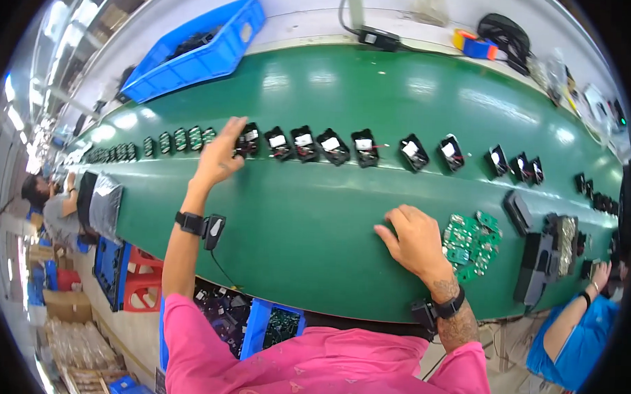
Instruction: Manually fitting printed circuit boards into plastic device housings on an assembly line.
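My left hand reaches to the row of parts with fingers stretched out. Its fingertips are beside a small black plastic housing; whether they touch it I cannot tell. To the right, more open black housings with white pieces and thin wires inside stand in a spaced line. Left of that hand, the housings show green boards in them. My right hand hovers low over the green table, thumb apart and fingers loosely bent, holding nothing. It is nearest to a loose pile of green circuit boards.
A blue bin with dark parts stands at the back left. Black cases lie at the right, near a co-worker in a blue shirt. Below the front edge are blue crates. Another person sits far left.
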The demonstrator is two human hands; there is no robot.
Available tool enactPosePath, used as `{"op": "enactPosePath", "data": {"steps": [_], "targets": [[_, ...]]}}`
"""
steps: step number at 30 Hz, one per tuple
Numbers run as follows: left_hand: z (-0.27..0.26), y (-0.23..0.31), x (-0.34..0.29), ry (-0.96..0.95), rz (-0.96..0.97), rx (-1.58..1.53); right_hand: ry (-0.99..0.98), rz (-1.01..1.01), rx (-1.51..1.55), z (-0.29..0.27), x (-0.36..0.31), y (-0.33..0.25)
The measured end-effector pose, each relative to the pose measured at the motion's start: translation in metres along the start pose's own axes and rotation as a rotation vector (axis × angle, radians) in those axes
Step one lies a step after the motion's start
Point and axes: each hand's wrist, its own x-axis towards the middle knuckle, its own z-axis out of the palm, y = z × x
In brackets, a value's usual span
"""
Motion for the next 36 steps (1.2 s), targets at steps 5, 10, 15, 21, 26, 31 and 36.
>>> {"op": "enactPosePath", "data": {"steps": [5,10,15,21,26,31,36], "targets": [[0.007,-0.009,0.014,-0.089,0.073,-0.109,-0.062,-0.087,-0.191,0.022,-0.010,0.003],[-0.001,-0.010,0.011,0.029,-0.028,-0.038,-0.055,-0.095,-0.148,0.030,0.002,-0.006],[0.000,0.032,0.012,0.250,-0.192,-0.004,0.202,0.022,-0.169,-0.033,-0.002,0.025],[0.021,0.079,-0.029,0.385,-0.125,-1.297,-0.100,0.457,-0.072,-0.116,-0.033,0.054],[0.055,0.187,-0.033,0.035,-0.241,-1.859,-0.234,0.405,-0.059,-0.108,-0.036,0.054],[0.083,0.238,-0.044,-0.362,-0.384,-2.200,-0.276,0.347,-0.042,-0.101,-0.034,0.071],[0.096,0.229,-0.061,-0.465,-0.371,-2.224,0.054,0.376,0.073,-0.093,-0.026,0.072]]}}
